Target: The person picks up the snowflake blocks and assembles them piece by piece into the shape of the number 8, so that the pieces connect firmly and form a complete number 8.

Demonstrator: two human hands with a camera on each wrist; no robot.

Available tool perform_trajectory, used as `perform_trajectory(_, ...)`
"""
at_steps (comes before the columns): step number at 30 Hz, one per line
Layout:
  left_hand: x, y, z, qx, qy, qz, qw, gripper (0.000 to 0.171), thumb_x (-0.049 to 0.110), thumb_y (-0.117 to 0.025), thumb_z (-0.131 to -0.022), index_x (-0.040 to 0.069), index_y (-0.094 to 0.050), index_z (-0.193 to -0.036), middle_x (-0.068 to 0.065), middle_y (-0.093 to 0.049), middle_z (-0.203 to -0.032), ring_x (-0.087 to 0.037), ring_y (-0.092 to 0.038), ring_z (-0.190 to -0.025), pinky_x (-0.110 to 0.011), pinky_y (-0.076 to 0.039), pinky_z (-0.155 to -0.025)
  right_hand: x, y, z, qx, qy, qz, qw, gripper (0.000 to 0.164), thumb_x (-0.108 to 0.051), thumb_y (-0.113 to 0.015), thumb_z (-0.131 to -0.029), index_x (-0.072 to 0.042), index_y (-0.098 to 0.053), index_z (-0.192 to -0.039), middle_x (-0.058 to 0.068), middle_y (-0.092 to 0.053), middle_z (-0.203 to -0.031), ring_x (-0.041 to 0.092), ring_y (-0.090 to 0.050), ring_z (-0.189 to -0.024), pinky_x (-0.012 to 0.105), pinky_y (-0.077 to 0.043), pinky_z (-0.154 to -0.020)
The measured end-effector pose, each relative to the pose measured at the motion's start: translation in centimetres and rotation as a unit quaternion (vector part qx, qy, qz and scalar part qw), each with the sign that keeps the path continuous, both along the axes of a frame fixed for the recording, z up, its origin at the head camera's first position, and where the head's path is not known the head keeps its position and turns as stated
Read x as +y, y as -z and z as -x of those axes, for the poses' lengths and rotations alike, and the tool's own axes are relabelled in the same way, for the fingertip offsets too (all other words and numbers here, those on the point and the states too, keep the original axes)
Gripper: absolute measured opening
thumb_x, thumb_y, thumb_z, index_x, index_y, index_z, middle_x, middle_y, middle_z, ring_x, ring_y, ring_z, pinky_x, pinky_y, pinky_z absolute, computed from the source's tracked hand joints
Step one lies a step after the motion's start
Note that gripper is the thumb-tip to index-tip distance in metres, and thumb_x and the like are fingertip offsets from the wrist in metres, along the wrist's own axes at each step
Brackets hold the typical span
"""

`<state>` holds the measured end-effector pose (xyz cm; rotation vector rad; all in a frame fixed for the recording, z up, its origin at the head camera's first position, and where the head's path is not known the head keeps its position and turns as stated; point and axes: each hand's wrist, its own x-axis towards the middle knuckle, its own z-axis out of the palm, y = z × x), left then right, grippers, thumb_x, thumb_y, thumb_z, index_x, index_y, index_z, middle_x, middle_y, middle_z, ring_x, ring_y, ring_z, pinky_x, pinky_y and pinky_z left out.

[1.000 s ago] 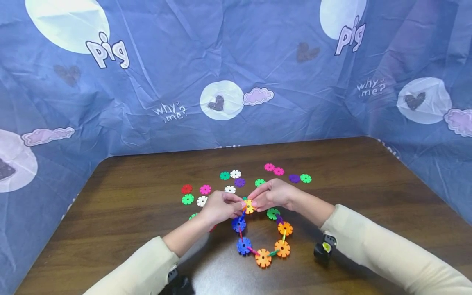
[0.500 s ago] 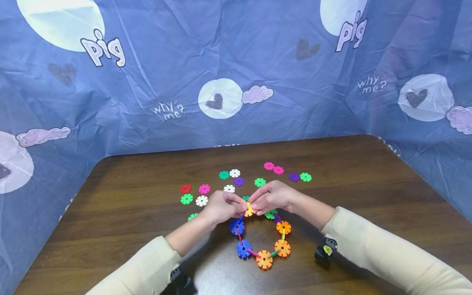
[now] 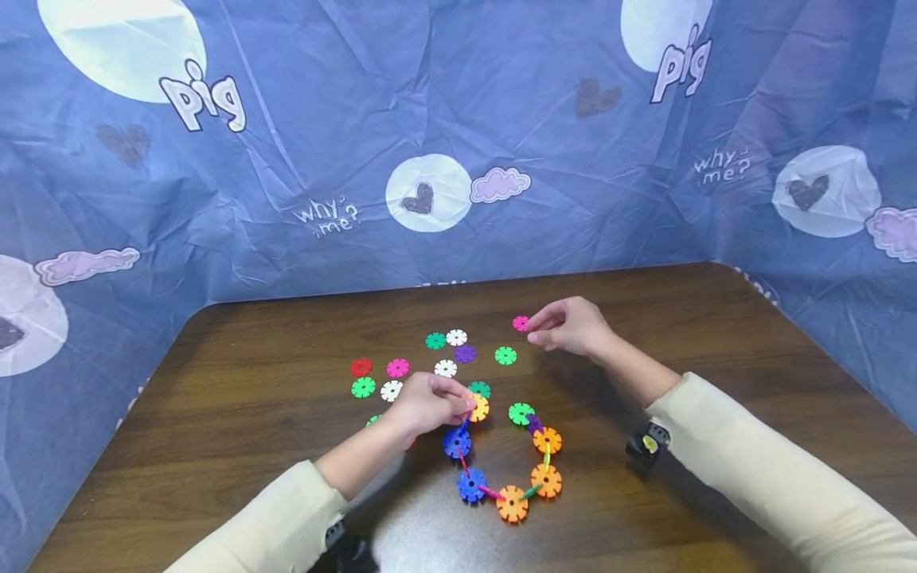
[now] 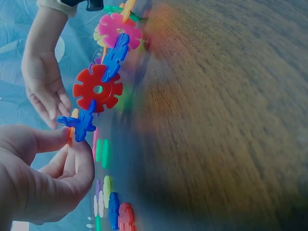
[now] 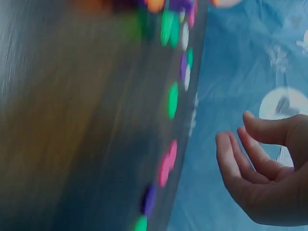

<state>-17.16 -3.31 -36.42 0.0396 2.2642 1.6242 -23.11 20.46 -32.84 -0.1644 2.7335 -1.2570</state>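
Note:
Between thumb and fingers, my left hand (image 3: pixel 428 404) pinches a yellow-orange notched plastic disc (image 3: pixel 478 407), the end piece of a curved chain of interlocking discs. From it the chain runs through a blue disc (image 3: pixel 457 443) and an orange disc (image 3: pixel 512 504) round to a green disc (image 3: pixel 520 414), leaving a gap at the far side. In the left wrist view, a red disc (image 4: pixel 86 88) stands on edge between blue ones. My right hand (image 3: pixel 573 325) hovers over the far right of the table, fingers loosely bent, holding nothing, close to a pink disc (image 3: pixel 520 323).
Loose discs lie flat beyond the chain: a teal one (image 3: pixel 479 389) by the left fingertips, a light green one (image 3: pixel 505 355), a purple one (image 3: pixel 465 353), and several white, pink and red ones leftward. A patterned blue cloth (image 3: pixel 430 263) hangs behind the wooden table (image 3: pixel 286 342).
My right hand has let go of the yellow-orange disc and moved away, up and to the right. My left hand keeps its pinch, and the held end has shifted slightly left.

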Motion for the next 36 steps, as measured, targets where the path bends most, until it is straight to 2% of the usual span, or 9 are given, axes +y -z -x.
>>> perform_trajectory(3, 0.0, 0.0, 0.0, 0.001, 0.001, 0.002, 1.0, 0.011, 0.0, -0.069, -0.084, -0.007, -0.071, -0.091, -0.009, -0.072, -0.076, -0.01, -0.066, -0.064, -0.031, -0.061, -0.073, 1.7, 0.1, 0.7, 0.054, 0.007, -0.116, 0.992, 0.023, -0.013, -0.076, -0.079, -0.001, -0.073, -0.099, 0.013, -0.075, -0.091, 0.015, -0.069, -0.075, 0.03, -0.054, -0.074)
perform_trajectory(5, 0.0, 0.0, 0.0, 0.002, 0.001, 0.006, 1.0, 0.011, 0.001, -0.069, -0.084, -0.007, -0.071, -0.091, -0.01, -0.073, -0.077, -0.011, -0.066, -0.064, -0.031, -0.061, -0.073, 2.6, 0.4, 1.0, 0.059, -0.007, -0.175, 0.983, 0.025, -0.01, -0.077, -0.077, -0.001, -0.073, -0.099, 0.014, -0.074, -0.095, 0.021, -0.068, -0.084, 0.034, -0.053, -0.08)
perform_trajectory(8, 0.0, 0.0, 0.0, -0.001, -0.001, 0.01, 0.9999, 0.01, 0.002, -0.07, -0.084, -0.006, -0.071, -0.09, -0.011, -0.073, -0.078, -0.012, -0.067, -0.064, -0.031, -0.061, -0.073, 3.8, 1.1, 1.3, 0.059, -0.057, -0.243, 0.967, 0.029, -0.006, -0.08, -0.073, 0.0, -0.072, -0.1, 0.015, -0.073, -0.096, 0.028, -0.067, -0.091, 0.042, -0.053, -0.086)
perform_trajectory(12, 0.0, -0.1, -0.1, -0.004, -0.001, 0.011, 0.9999, 0.011, 0.002, -0.07, -0.084, -0.006, -0.072, -0.091, -0.012, -0.073, -0.079, -0.012, -0.067, -0.065, -0.031, -0.061, -0.074, 4.6, 2.3, 1.4, 0.094, -0.109, -0.286, 0.947, 0.026, -0.003, -0.08, -0.071, 0.0, -0.072, -0.095, 0.013, -0.073, -0.092, 0.028, -0.067, -0.089, 0.042, -0.055, -0.084)
perform_trajectory(14, 0.0, -0.1, -0.1, -0.005, -0.001, 0.013, 0.9999, 0.011, 0.003, -0.07, -0.084, -0.006, -0.072, -0.091, -0.012, -0.073, -0.079, -0.011, -0.067, -0.064, -0.031, -0.061, -0.074, 4.7, 2.6, 1.6, 0.103, -0.114, -0.286, 0.946, 0.023, -0.001, -0.08, -0.072, 0.0, -0.072, -0.093, 0.013, -0.073, -0.089, 0.026, -0.067, -0.087, 0.041, -0.056, -0.082)
perform_trajectory(19, -0.1, 0.0, 0.0, -0.006, -0.001, 0.013, 0.9999, 0.011, 0.003, -0.07, -0.085, -0.005, -0.072, -0.091, -0.011, -0.074, -0.079, -0.011, -0.066, -0.064, -0.031, -0.061, -0.073, 4.5, 2.9, 1.8, 0.108, -0.104, -0.269, 0.951, 0.023, -0.002, -0.084, -0.067, -0.003, -0.073, -0.088, 0.01, -0.072, -0.083, 0.021, -0.065, -0.079, 0.036, -0.056, -0.075)
perform_trajectory(23, -0.2, 0.1, 0.0, -0.01, -0.001, 0.006, 0.9999, 0.011, 0.001, -0.069, -0.084, -0.006, -0.072, -0.092, -0.009, -0.073, -0.078, -0.01, -0.066, -0.065, -0.031, -0.061, -0.073, 3.7, 2.6, 1.4, 0.098, -0.095, -0.244, 0.96, 0.02, -0.007, -0.087, -0.063, -0.006, -0.073, -0.077, 0.004, -0.07, -0.072, 0.012, -0.06, -0.069, 0.026, -0.051, -0.064)
perform_trajectory(30, -0.4, 0.4, 0.1, -0.022, 0.004, -0.013, 0.9997, 0.012, -0.001, -0.068, -0.084, -0.008, -0.07, -0.094, -0.009, -0.073, -0.077, -0.008, -0.064, -0.065, -0.031, -0.061, -0.075, 0.4, 1.8, -1.0, 0.066, -0.144, -0.141, 0.977, 0.012, -0.007, -0.085, -0.068, -0.008, -0.073, -0.07, 0.003, -0.071, -0.063, 0.003, -0.059, -0.048, 0.02, -0.051, -0.047)
perform_trajectory(36, -0.6, 0.4, 0.2, -0.027, 0.013, -0.021, 0.9993, 0.014, -0.002, -0.066, -0.085, -0.01, -0.069, -0.097, -0.005, -0.071, -0.076, -0.006, -0.061, -0.065, -0.03, -0.061, -0.075, -2.1, 1.5, -2.9, 0.085, -0.183, -0.078, 0.976, 0.011, -0.002, -0.083, -0.07, -0.008, -0.073, -0.07, 0.004, -0.071, -0.064, 0.004, -0.06, -0.048, 0.02, -0.053, -0.047)
